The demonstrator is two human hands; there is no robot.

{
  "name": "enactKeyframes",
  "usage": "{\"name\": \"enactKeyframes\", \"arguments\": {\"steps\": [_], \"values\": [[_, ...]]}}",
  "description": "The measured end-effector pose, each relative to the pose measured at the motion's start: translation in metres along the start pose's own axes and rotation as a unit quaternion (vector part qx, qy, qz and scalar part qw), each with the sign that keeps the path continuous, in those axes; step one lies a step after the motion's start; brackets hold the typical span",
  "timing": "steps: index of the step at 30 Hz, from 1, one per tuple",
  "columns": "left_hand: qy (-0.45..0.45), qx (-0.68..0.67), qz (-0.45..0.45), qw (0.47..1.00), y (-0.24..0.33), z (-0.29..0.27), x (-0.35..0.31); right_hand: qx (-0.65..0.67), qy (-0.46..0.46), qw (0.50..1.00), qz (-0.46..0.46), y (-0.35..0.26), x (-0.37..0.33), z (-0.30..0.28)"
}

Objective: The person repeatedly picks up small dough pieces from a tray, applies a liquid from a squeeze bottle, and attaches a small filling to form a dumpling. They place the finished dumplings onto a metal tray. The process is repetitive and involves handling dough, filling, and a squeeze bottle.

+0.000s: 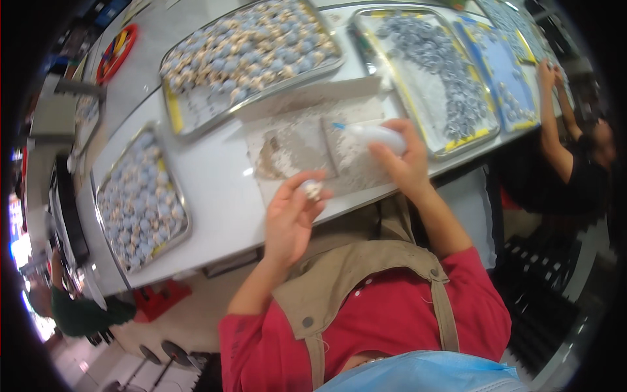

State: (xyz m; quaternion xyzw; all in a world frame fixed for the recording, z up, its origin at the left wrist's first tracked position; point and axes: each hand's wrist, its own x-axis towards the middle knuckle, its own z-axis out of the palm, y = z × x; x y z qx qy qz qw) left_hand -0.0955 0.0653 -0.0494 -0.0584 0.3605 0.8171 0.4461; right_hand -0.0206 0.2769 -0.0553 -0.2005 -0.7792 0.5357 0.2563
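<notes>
Between the fingers of my left hand (292, 219) is a small rounded piece (312, 190), pale with grey and beige parts, like those in the trays. My right hand (406, 160) grips a white squeeze bottle (381, 138) lying nearly sideways, its thin blue tip pointing left. Both hands are above the near edge of an opened-out cardboard sheet (366, 104) spotted with white residue. The bottle tip and the small piece are apart.
A large metal tray (171, 108) of grey and beige pieces stands behind, and a smaller tray (189, 225) of them stands left. Grey ring-like parts lie in a tray (444, 155) at right, beside a blue tray (486, 62). A co-worker (555, 153) works at far right; another person (85, 307) is at far left.
</notes>
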Motion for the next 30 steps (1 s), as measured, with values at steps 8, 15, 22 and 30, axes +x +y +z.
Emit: {"name": "enactKeyframes", "arguments": {"steps": [8,15,22,30], "values": [[0.007,0.135,0.075,0.988,-0.014,-0.003,-0.012,0.067,-0.025,0.997,-0.02,-0.027,-0.035,-0.009],[0.009,0.227,0.101,0.968,-0.017,-0.011,-0.018,-0.117,-0.061,0.969,-0.208,-0.043,-0.029,-0.013],[0.032,0.214,0.1,0.971,-0.016,-0.009,-0.019,-0.161,-0.077,0.96,-0.214,-0.054,-0.028,-0.005],[0.021,0.219,0.086,0.972,-0.017,-0.01,-0.017,-0.172,-0.092,0.958,-0.209,-0.053,-0.025,-0.003]]}}
